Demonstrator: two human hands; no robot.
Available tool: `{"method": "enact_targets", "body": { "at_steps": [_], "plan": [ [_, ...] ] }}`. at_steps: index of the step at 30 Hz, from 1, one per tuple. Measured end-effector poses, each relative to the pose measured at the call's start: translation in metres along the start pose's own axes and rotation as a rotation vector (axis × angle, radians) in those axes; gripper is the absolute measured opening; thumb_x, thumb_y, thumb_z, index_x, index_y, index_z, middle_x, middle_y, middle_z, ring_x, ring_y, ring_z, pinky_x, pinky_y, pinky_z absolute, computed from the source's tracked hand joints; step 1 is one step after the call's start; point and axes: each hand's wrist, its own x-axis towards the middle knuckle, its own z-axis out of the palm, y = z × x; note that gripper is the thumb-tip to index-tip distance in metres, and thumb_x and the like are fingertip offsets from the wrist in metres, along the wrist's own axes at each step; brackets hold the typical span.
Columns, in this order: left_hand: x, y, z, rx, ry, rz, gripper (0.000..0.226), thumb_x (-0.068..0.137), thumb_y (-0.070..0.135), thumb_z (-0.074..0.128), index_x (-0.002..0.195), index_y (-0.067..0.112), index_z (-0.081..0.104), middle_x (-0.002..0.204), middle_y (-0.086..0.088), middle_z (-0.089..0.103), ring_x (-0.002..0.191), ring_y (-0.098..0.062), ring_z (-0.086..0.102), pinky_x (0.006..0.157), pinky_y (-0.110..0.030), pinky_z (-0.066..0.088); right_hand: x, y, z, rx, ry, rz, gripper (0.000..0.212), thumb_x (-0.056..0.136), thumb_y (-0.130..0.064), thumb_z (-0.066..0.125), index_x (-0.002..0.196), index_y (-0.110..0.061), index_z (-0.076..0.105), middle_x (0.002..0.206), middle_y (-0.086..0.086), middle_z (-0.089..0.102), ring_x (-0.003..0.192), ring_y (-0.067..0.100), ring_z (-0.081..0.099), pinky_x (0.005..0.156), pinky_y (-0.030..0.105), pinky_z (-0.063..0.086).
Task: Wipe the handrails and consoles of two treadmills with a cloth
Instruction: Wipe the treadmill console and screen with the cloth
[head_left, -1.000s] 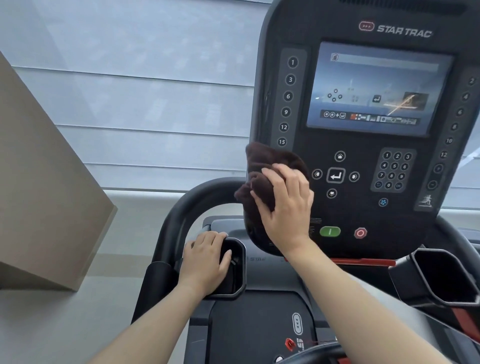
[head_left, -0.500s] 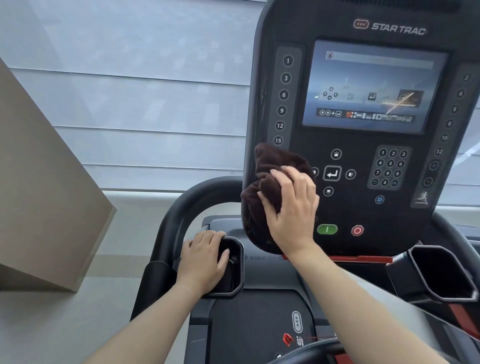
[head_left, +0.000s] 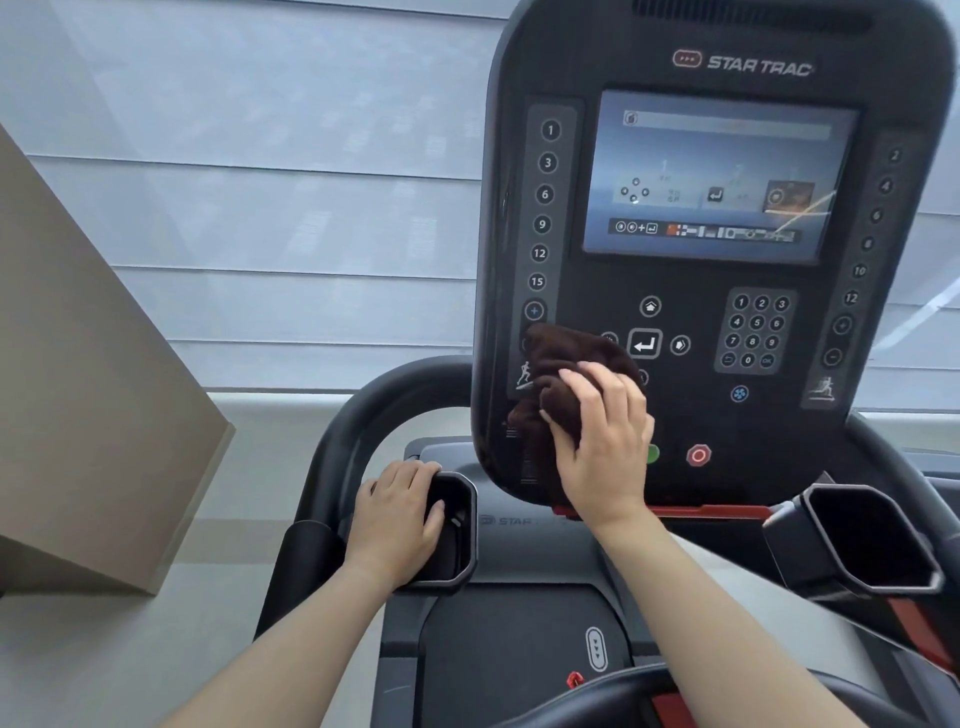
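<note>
1. Head view is filled by one treadmill, whose console (head_left: 711, 260) is taken as the landmark for every place below; a second treadmill cannot be seen, so at best half of the task is judged to be under way.
2. Below and left of the console, the curved handrail (head_left: 363, 415) is seen bare of any cloth; whether it has been wiped cannot be told.
3. On the console's lower left part, a dark brown cloth (head_left: 566, 379) is pressed flat against the panel, so the console wipe is judged to be in hand, with the screen (head_left: 717, 176) and right-hand keys seemingly left to do.
4. The cloth is held by the right hand (head_left: 602, 441), its fingers curled over the bunched fabric and pushing it against the panel.
5. Below the console's left edge, the left hand (head_left: 400, 519) is closed over the rim of a black cup holder (head_left: 462, 530), apparently for support; nothing else is held by it.
6. Across the console's top, "STAR TRAC" is read beside a small red badge.
7. Down the left edge, 1, 3, 6, 9, 12, 15 and a plus key are read.
8. A 0–9 keypad (head_left: 756, 330) sits lower right; a red stop button (head_left: 697, 455) lies lower still.
</note>
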Motion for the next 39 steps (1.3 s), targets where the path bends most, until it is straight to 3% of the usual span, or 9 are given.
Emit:
{"method": "enact_targets", "body": {
  "at_steps": [5,8,11,14,17,20,27,33,39],
  "plan": [
    [0.0,0.003,-0.003,-0.004,0.008,0.0,0.034,0.078,0.033,0.051,0.11,0.021,0.057,0.107,0.006,0.06,0.102,-0.018,0.055,0.081,-0.039,0.044,-0.025,0.01,-0.004,0.022,-0.008,0.026,0.04,0.085,-0.027,0.061,0.122,-0.025,0.049,0.13,-0.001,0.047,0.12,0.027,0.042,0.082,0.045,0.044],
    [0.0,0.005,-0.006,-0.041,-0.009,0.011,0.034,0.083,0.03,0.051,0.115,0.022,0.055,0.114,0.007,0.057,0.109,-0.018,0.052,0.095,-0.051,0.038,-0.032,0.029,-0.013,0.013,-0.005,0.034,0.048,0.079,-0.013,0.073,0.12,-0.024,0.05,0.126,0.004,0.054,0.117,0.029,0.044,0.083,0.047,0.046],
    [0.001,0.015,-0.007,-0.081,-0.039,0.011,0.041,0.086,0.038,0.04,0.122,0.021,0.051,0.123,0.009,0.053,0.117,-0.017,0.046,0.102,-0.054,0.031,-0.024,0.044,-0.02,-0.018,0.023,0.066,0.043,0.081,-0.018,0.068,0.12,-0.023,0.049,0.126,0.004,0.054,0.117,0.03,0.045,0.083,0.051,0.045],
    [0.005,0.031,-0.008,-0.176,0.006,0.02,0.049,0.085,0.041,0.033,0.124,0.017,0.05,0.124,0.002,0.053,0.118,-0.019,0.045,0.1,-0.046,0.036,-0.023,0.043,-0.02,0.004,0.058,0.146,0.037,0.086,-0.028,0.06,0.121,-0.021,0.05,0.127,0.004,0.053,0.117,0.03,0.045,0.089,0.047,0.04],
    [0.007,0.05,-0.015,-0.325,0.08,-0.005,0.042,0.088,0.026,0.051,0.128,0.012,0.046,0.126,-0.003,0.051,0.119,-0.02,0.042,0.103,-0.034,0.033,-0.03,0.035,-0.019,0.051,0.024,0.123,0.037,0.087,-0.032,0.055,0.122,-0.02,0.049,0.126,0.007,0.054,0.115,0.033,0.048,0.095,0.039,0.035],
    [0.006,0.058,-0.021,-0.377,0.092,-0.004,0.05,0.087,0.021,0.056,0.133,0.011,0.038,0.134,-0.003,0.043,0.126,-0.018,0.034,0.105,-0.027,0.025,-0.035,0.041,-0.021,0.051,-0.047,0.059,0.037,0.087,-0.03,0.057,0.122,-0.022,0.049,0.126,0.005,0.055,0.117,0.032,0.048,0.096,0.039,0.036],
    [0.018,0.075,-0.037,-0.252,0.173,0.192,0.063,0.083,0.036,0.039,0.14,0.012,0.026,0.146,-0.005,0.024,0.131,-0.018,0.027,0.106,-0.03,0.024,-0.02,0.049,-0.031,0.059,0.098,0.287,0.04,0.083,-0.024,0.065,0.121,-0.018,0.054,0.127,0.005,0.054,0.117,0.028,0.043,0.084,0.045,0.043],
    [0.033,0.111,-0.038,-0.139,0.137,0.356,0.064,0.081,0.03,0.043,0.141,0.012,0.028,0.145,-0.004,0.028,0.134,-0.02,0.027,0.11,-0.04,0.027,-0.026,0.043,-0.024,0.031,-0.027,0.078,0.037,0.087,-0.036,0.053,0.123,-0.026,0.049,0.128,0.001,0.053,0.117,0.027,0.045,0.082,0.046,0.047],
    [0.038,0.121,-0.029,0.001,0.056,0.366,0.072,0.08,0.029,0.047,0.145,0.016,0.02,0.152,-0.003,0.022,0.14,-0.019,0.015,0.111,-0.045,0.021,-0.03,0.072,-0.035,0.045,0.041,0.241,0.039,0.086,-0.038,0.053,0.122,-0.026,0.048,0.129,-0.001,0.051,0.119,0.024,0.042,0.081,0.045,0.045]
  ]
}}
